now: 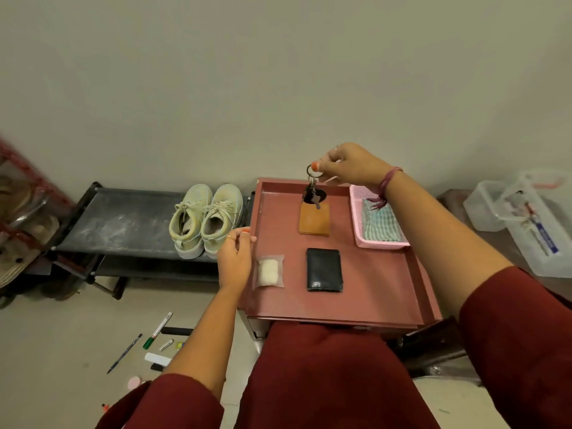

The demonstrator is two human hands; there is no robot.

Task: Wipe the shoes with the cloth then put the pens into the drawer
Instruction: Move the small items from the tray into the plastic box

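Shoes: pale green pair, laces tied, side by side on a low dark rack, toes toward the wall, at the rack's right end just beside the red cabinet.

Cloth: striped green-and-white, folded, lying in a pink basket at the right rear of the cabinet top.

Pens: scattered on the floor at lower left, well apart from the cabinet. One dark thin pen lies at a slant; a white marker with green cap lies near it; a few more small items sit beside them, partly hidden by the left forearm. Drawer not clearly visible; the cabinet front is mostly hidden behind the person's body.

Right hand: raised over the back of the cabinet top, thumb and fingers pinching the ring of a key bunch. Keys hang straight down, their tips over a tan card holder that lies flat on the top. A thread band is on the wrist.

Left hand: at the cabinet's left edge, fingers loosely curled, thumb and forefinger close together near the rim. Whether it pinches anything cannot be told. It sits just beside a small clear bag holding something white.

A black wallet lies flat at centre front of the top, between the bag and the basket.

Far right: clear plastic boxes on a low surface. Far left: sandals on a second rack.

Person wears dark red sleeves.
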